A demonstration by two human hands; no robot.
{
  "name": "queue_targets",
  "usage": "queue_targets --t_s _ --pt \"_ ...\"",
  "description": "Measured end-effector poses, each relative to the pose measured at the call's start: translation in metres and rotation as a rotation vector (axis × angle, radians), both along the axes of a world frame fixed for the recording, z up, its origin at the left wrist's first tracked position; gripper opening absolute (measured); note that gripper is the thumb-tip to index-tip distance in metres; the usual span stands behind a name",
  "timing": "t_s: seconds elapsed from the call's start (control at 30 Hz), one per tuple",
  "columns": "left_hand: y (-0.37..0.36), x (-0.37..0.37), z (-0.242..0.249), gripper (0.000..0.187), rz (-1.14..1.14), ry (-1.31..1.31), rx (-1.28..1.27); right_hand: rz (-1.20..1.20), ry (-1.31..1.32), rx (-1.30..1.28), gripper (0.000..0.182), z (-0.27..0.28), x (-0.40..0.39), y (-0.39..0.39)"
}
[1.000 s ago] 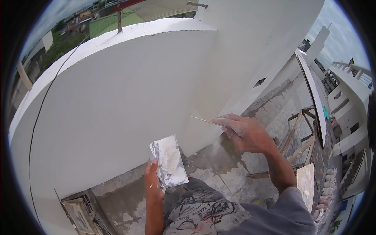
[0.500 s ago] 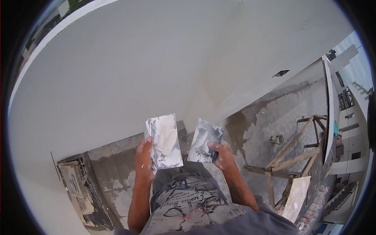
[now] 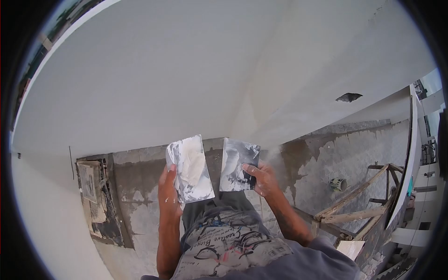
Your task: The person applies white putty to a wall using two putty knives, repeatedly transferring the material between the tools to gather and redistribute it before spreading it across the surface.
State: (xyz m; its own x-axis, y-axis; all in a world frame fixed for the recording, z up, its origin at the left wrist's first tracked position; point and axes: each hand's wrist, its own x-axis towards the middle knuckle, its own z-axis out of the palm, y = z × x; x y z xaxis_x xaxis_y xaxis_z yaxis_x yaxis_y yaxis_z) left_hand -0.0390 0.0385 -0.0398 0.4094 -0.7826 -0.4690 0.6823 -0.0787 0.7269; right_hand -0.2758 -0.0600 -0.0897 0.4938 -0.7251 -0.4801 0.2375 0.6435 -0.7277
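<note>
My left hand (image 3: 169,186) is closed on the edge of a flat rectangular putty plate (image 3: 206,184), thumb on top. A thick layer of white putty (image 3: 191,163) covers much of its face. My right hand (image 3: 264,179) grips a smaller, darker putty blade (image 3: 229,161), smeared with white along its left side and top. The two tools are side by side in front of my body, a narrow gap between them. Ahead of them rises a smooth pale wall (image 3: 163,79). White specks mark both hands.
A dark-edged hole (image 3: 349,97) breaks the wall at right. On the stained floor (image 3: 310,163) lies a bucket (image 3: 338,185), beside a wooden trestle frame (image 3: 354,216). A worn, framed panel (image 3: 99,205) is at lower left. A pale board (image 3: 350,248) sits at lower right.
My view has turned, so the hole, bucket and trestle appear farther right and lower. Both tools have shifted slightly left in view, and the right blade stands straighter.
</note>
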Motion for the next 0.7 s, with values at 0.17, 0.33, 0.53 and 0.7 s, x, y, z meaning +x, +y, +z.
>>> queue_targets --t_s 0.17,0.33,0.53,0.7 --pt "0.013 -0.011 -0.002 0.045 0.090 -0.077 0.045 0.081 -0.014 0.009 0.020 -0.026 -0.003 -0.003" --pt "0.014 -0.014 0.005 0.046 0.127 -0.113 0.074 0.082 0.023 -0.046 0.023 -0.020 -0.003 0.003" --pt "0.012 -0.004 0.001 0.047 0.143 -0.128 0.041 0.085 0.181 -0.167 0.024 -0.028 -0.006 0.011" --pt "0.017 0.000 -0.005 0.047 0.164 -0.309 0.005 0.029 0.268 -0.221 0.018 -0.015 -0.002 0.019"
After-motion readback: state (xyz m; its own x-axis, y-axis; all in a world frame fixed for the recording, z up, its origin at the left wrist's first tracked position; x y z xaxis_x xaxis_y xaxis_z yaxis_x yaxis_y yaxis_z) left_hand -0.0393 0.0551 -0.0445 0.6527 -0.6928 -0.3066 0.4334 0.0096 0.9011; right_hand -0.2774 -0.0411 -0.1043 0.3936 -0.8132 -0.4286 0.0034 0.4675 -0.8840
